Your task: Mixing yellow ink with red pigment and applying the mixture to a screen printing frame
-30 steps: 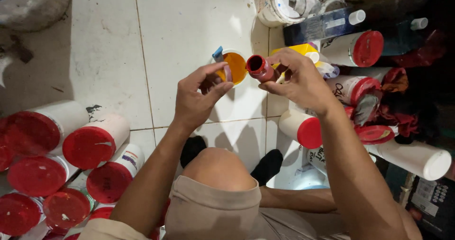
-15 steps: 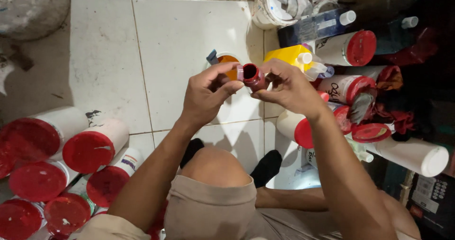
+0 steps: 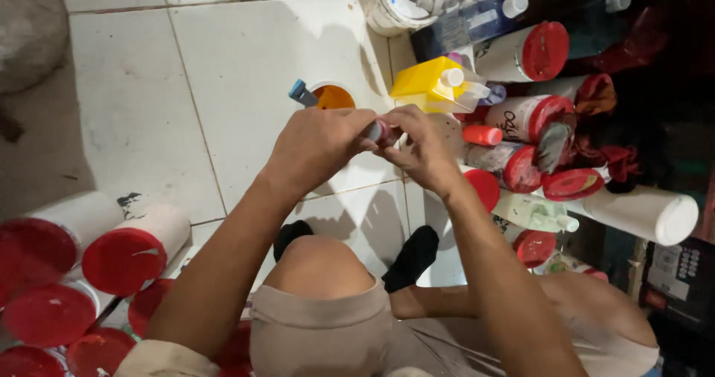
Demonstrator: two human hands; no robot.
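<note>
1. At frame centre, the left hand and right hand meet, fingers clamped together on a small red-capped bottle.
2. Just above them, an orange-filled cup stands on the white tiled floor.

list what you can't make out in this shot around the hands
Head view only:
- Small container: almost wholly covered by the left hand and right hand; kind and lid state unclear.
- Orange cup: lower part hidden behind the hands.
- Red-lidded tubs: cut off by the left and bottom edges.
- Dark right side: too dim to read.
</note>
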